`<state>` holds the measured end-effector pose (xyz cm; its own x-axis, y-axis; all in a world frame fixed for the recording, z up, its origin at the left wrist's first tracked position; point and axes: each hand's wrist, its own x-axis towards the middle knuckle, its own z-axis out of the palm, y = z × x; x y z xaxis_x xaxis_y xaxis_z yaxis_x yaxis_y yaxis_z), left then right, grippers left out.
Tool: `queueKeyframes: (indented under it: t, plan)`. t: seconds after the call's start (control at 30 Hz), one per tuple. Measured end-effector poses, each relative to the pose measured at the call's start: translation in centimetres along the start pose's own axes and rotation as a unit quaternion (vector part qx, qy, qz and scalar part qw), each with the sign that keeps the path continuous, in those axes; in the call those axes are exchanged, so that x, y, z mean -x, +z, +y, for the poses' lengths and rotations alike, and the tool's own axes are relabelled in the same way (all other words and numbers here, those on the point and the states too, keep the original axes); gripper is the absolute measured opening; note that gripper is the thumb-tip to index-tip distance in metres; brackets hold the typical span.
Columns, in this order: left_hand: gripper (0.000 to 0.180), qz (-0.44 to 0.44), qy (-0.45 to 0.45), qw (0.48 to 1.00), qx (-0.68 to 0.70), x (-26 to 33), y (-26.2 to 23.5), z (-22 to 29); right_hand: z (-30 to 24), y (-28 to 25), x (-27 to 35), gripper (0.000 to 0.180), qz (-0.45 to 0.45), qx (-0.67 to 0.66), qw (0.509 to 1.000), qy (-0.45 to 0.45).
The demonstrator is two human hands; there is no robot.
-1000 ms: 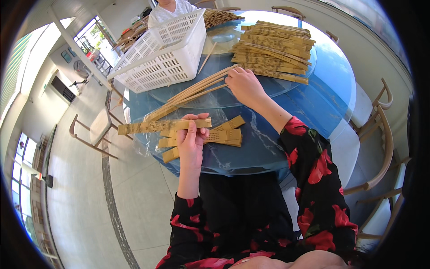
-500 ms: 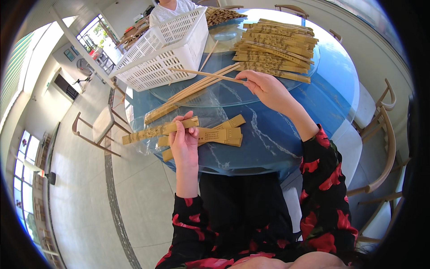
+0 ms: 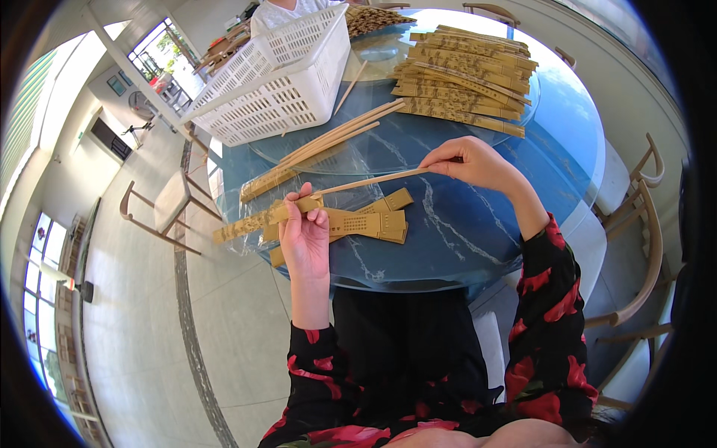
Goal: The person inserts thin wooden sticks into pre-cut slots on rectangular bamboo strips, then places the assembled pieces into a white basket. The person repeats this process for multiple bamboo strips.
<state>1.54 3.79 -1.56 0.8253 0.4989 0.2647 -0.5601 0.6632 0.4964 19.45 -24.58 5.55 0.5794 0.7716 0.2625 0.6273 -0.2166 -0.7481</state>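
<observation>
On the far left of the table (image 3: 455, 254), one white basket (image 3: 276, 104) with slotted walls, contents mostly out of sight behind the near wall. Pinched between the thumb and fingers of the left hand (image 3: 305, 231), one tan paper sleeve (image 3: 246, 227), slanting, right end uppermost. At that end, the left tip of a pale wooden stick (image 3: 373, 181) (one, or two pressed together, cannot tell which), depth inside hidden by the fingers. Nipped between the thumb and fingers of the right hand (image 3: 464, 164), the same stick's right end, above the table.

Farther off, between left hand and basket, a bundle of sticks (image 3: 336, 140), several, too closely overlapped for a sure count. Near, just right of the left hand, a small fan of sleeves (image 3: 373, 224), at least three. Far right, a large stack of printed sleeves (image 3: 467, 78), too overlapped to count. Beside the basket's right wall, one lone stick (image 3: 349, 87). Farthest away, one brown pile (image 3: 377, 21).
</observation>
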Motion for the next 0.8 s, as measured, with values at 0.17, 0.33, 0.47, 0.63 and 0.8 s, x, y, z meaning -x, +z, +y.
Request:
queueKeyframes:
  t: [0.17,0.33,0.47,0.63,0.8]
  plan:
    - [0.021,0.004,0.002,1.000,0.000,0.0,0.1,-0.1,0.2,-0.1,0.0,0.017,-0.009,0.000,1.000,0.005]
    - [0.021,0.003,0.007,1.000,-0.001,-0.1,-0.2,-0.1,0.0,0.0,-0.1,0.016,-0.030,0.011,0.999,0.006]
    - [0.021,-0.001,0.014,1.000,-0.018,0.0,0.0,0.0,-0.2,-0.1,0.0,0.017,-0.033,0.030,0.999,0.001]
    - [0.020,-0.001,0.018,0.997,-0.069,0.3,0.9,0.0,-0.8,0.0,0.0,0.020,-0.083,-0.020,0.995,0.055]
    - [0.019,0.005,0.010,0.997,-0.082,0.3,1.2,-0.2,-0.9,1.8,-0.1,0.021,-0.097,-0.036,0.994,0.027]
